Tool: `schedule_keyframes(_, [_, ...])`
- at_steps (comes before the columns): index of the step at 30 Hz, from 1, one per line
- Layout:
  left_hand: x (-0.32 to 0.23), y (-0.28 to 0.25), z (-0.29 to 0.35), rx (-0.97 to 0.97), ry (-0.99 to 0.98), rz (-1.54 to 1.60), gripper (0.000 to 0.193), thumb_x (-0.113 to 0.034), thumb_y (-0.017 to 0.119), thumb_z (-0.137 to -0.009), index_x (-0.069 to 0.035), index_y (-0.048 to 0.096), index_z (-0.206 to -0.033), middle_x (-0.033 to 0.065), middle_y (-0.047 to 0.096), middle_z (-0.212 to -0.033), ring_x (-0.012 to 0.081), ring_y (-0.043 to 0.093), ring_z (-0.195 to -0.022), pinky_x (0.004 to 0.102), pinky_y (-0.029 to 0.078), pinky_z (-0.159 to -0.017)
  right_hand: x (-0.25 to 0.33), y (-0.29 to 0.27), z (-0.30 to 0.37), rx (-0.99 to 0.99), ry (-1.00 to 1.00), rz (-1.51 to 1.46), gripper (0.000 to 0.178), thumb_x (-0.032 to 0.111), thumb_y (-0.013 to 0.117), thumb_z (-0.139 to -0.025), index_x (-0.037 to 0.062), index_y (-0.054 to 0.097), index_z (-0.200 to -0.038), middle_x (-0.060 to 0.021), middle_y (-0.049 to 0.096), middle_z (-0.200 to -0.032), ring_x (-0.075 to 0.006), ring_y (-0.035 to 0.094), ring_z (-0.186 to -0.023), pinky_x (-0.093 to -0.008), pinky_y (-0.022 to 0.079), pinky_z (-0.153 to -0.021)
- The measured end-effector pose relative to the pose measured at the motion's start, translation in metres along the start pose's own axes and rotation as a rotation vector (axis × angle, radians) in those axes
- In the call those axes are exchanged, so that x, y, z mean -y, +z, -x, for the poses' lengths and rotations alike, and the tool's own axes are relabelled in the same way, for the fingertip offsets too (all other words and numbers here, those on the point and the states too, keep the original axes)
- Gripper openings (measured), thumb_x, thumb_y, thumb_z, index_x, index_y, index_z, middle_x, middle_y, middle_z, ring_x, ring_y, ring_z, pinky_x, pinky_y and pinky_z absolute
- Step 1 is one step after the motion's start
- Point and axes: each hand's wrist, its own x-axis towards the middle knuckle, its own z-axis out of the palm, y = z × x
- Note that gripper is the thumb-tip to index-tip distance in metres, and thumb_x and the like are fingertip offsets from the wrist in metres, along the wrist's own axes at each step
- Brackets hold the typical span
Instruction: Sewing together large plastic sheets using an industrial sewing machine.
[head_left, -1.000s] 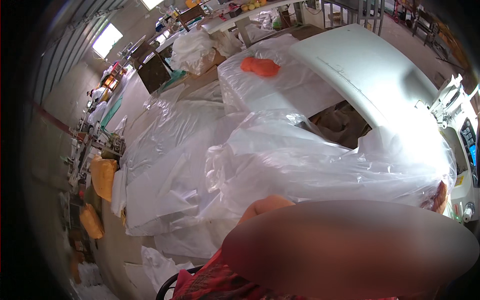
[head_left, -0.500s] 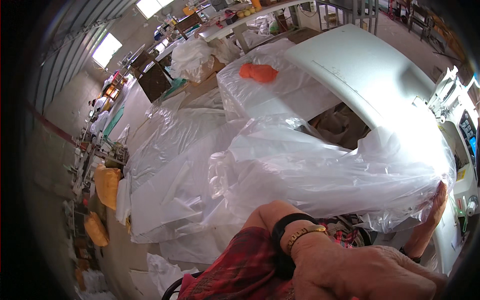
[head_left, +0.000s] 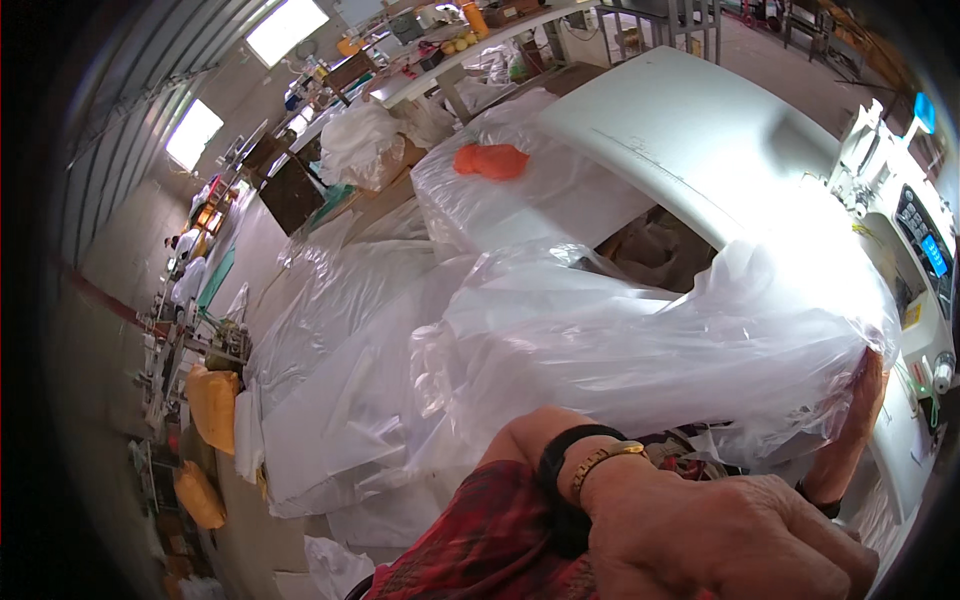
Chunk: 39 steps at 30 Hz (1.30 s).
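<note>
A long sheet of clear, crinkled plastic film [head_left: 620, 350] stretches across the middle to the right edge of the white table [head_left: 650, 110]. At that right end my right hand [head_left: 858, 400] is closed on the film's edge, its fingertips partly covered by the plastic. Large in the foreground, my left hand [head_left: 735, 530] is curled with its knuckles up. Its fingertips are hidden, so what it holds, if anything, cannot be made out. A gold watch [head_left: 605, 462] and a black band are on the left wrist.
A white sewing machine [head_left: 915, 260] with a control panel stands at the right. An orange-red bundle [head_left: 490, 161] lies on film further back. More plastic film [head_left: 330, 400] spreads over the left. Yellow-orange bundles [head_left: 212, 408] sit at the far left, and a cluttered table [head_left: 440, 72] behind.
The view has shifted slightly, moving the table and film a little leftward in the picture. Both hands keep nearly the same poses, and the right hand stays at the film's edge.
</note>
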Motion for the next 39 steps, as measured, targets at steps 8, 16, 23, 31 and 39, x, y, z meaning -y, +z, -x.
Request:
schedule_keyframes(8, [-0.088,-0.076,0.019,0.373,-0.678,-1.507,0.006,-0.004,0.064,-0.088,-0.003,0.067,-0.082,0.0082,0.069,-0.075,0.0251,0.066,-0.065,0.0399,0.054,-0.07,0.041,0.028,0.034,0.019,0.055,-0.15,0.019,0.022,0.058,-0.1,0.0063,0.066,-0.107,0.0056,0.06,-0.076,-0.0025,0.053,-0.063,-0.0191,0.04,-0.054])
schedule_keyframes(16, [-0.096,-0.146,0.057,0.286,-0.729,-1.984,0.057,-0.027,0.076,-0.087,0.001,0.053,-0.13,0.0213,0.057,-0.129,0.032,0.056,-0.118,0.0378,0.047,-0.096,0.081,0.064,0.044,0.044,0.1,-0.317,0.016,0.016,0.061,-0.098,0.002,0.068,-0.097,0.0005,0.068,-0.082,-0.004,0.059,-0.068,-0.0201,0.048,-0.06])
schedule_keyframes(23, [-0.097,-0.221,0.085,0.049,-1.431,-1.284,0.118,-0.066,0.078,-0.072,0.004,0.027,-0.152,0.0269,0.037,-0.153,0.0347,0.032,-0.146,0.0417,0.028,-0.118,0.095,0.068,0.071,-0.085,-0.068,-0.201,0.016,0.015,0.064,-0.096,0.001,0.071,-0.093,0.0007,0.068,-0.079,-0.0046,0.059,-0.069,-0.0209,0.048,-0.064])
schedule_keyframes(31, [-0.119,-0.196,0.086,0.184,-1.342,-1.353,0.022,-0.021,0.066,-0.088,0.0,0.065,-0.09,0.0072,0.066,-0.091,0.0168,0.06,-0.091,0.0312,0.048,-0.086,0.102,0.034,0.08,0.483,-0.487,0.027,0.017,0.008,0.074,-0.079,-0.0041,0.062,-0.079,-0.0107,0.065,-0.074,-0.0228,0.061,-0.066,-0.0332,0.05,-0.072])
schedule_keyframes(39, [-0.151,-0.096,-0.083,0.476,-0.473,-1.779,0.046,-0.045,0.063,-0.093,0.002,0.061,-0.096,0.0063,0.061,-0.087,0.0162,0.059,-0.087,0.0346,0.049,-0.08,0.128,0.021,0.073,0.13,-0.842,0.279,0.024,0.014,0.077,-0.075,0.0019,0.07,-0.095,-0.0133,0.063,-0.11,-0.028,0.06,-0.093,-0.0347,0.048,-0.086])
